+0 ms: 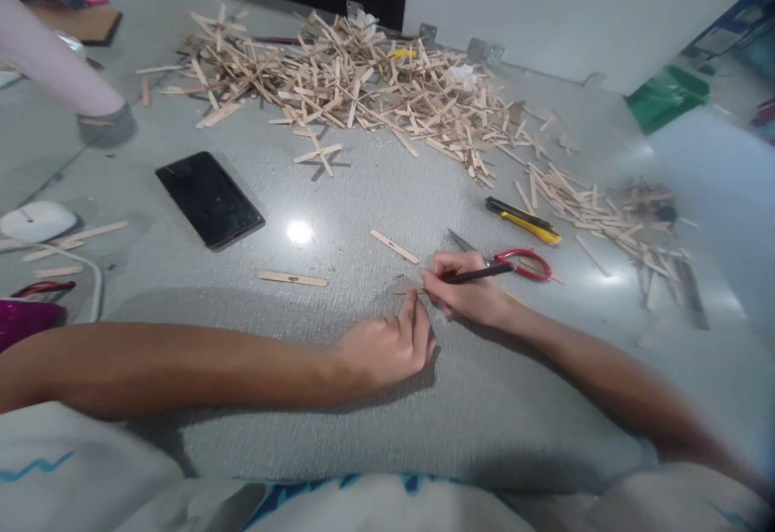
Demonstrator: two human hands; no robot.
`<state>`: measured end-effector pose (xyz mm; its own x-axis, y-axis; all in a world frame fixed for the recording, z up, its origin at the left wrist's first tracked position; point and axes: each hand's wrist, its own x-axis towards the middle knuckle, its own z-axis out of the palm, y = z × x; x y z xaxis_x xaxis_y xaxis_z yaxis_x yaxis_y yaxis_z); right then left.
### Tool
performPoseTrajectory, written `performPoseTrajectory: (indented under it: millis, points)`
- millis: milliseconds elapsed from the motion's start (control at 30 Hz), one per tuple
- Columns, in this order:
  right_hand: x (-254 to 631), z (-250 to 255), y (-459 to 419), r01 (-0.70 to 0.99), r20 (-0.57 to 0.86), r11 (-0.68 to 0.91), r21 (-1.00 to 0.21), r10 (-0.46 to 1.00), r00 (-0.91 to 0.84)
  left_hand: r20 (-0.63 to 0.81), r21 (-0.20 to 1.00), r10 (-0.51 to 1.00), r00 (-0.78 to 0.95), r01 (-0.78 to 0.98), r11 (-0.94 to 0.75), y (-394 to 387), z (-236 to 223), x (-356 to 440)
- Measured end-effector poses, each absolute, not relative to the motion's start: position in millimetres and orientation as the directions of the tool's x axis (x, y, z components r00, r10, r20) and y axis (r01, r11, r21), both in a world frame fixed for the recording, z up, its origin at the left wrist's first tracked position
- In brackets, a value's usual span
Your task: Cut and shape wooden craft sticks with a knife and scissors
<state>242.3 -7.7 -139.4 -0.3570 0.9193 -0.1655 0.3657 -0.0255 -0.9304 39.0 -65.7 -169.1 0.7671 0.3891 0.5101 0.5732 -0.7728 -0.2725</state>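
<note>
My right hand [463, 290] is closed in a writing grip around a slim black pen-shaped tool [481, 274]; its tip is hidden by the fingers. Beside it, my left hand [393, 342] has curled fingers and pins down a short wooden craft stick [407, 291], partly covered by the fingertips. Two more sticks lie close by: a craft stick with a dark mark at its middle [294, 278] to the left, and a similar marked stick [395, 246] just beyond the hands. Red-handled scissors [525, 264] lie behind my right hand, partly hidden by it.
A large heap of craft sticks [339, 80] spreads along the back, with a smaller pile [605, 217] at right. A yellow and black box cutter [524, 219] lies beyond the scissors. At left are a black phone [210, 199], a white mouse [37, 220] and a pale cylinder [60, 56].
</note>
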Motion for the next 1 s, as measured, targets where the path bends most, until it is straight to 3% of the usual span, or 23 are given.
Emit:
performPoseTrajectory:
  millis: [1000]
  points:
    - [248.7,-146.1,-7.7,0.428,-0.170,0.009,-0.904,0.909,-0.379,0.516,-0.257,0.400,0.758,0.582,-0.772,-65.6,-169.9,40.3]
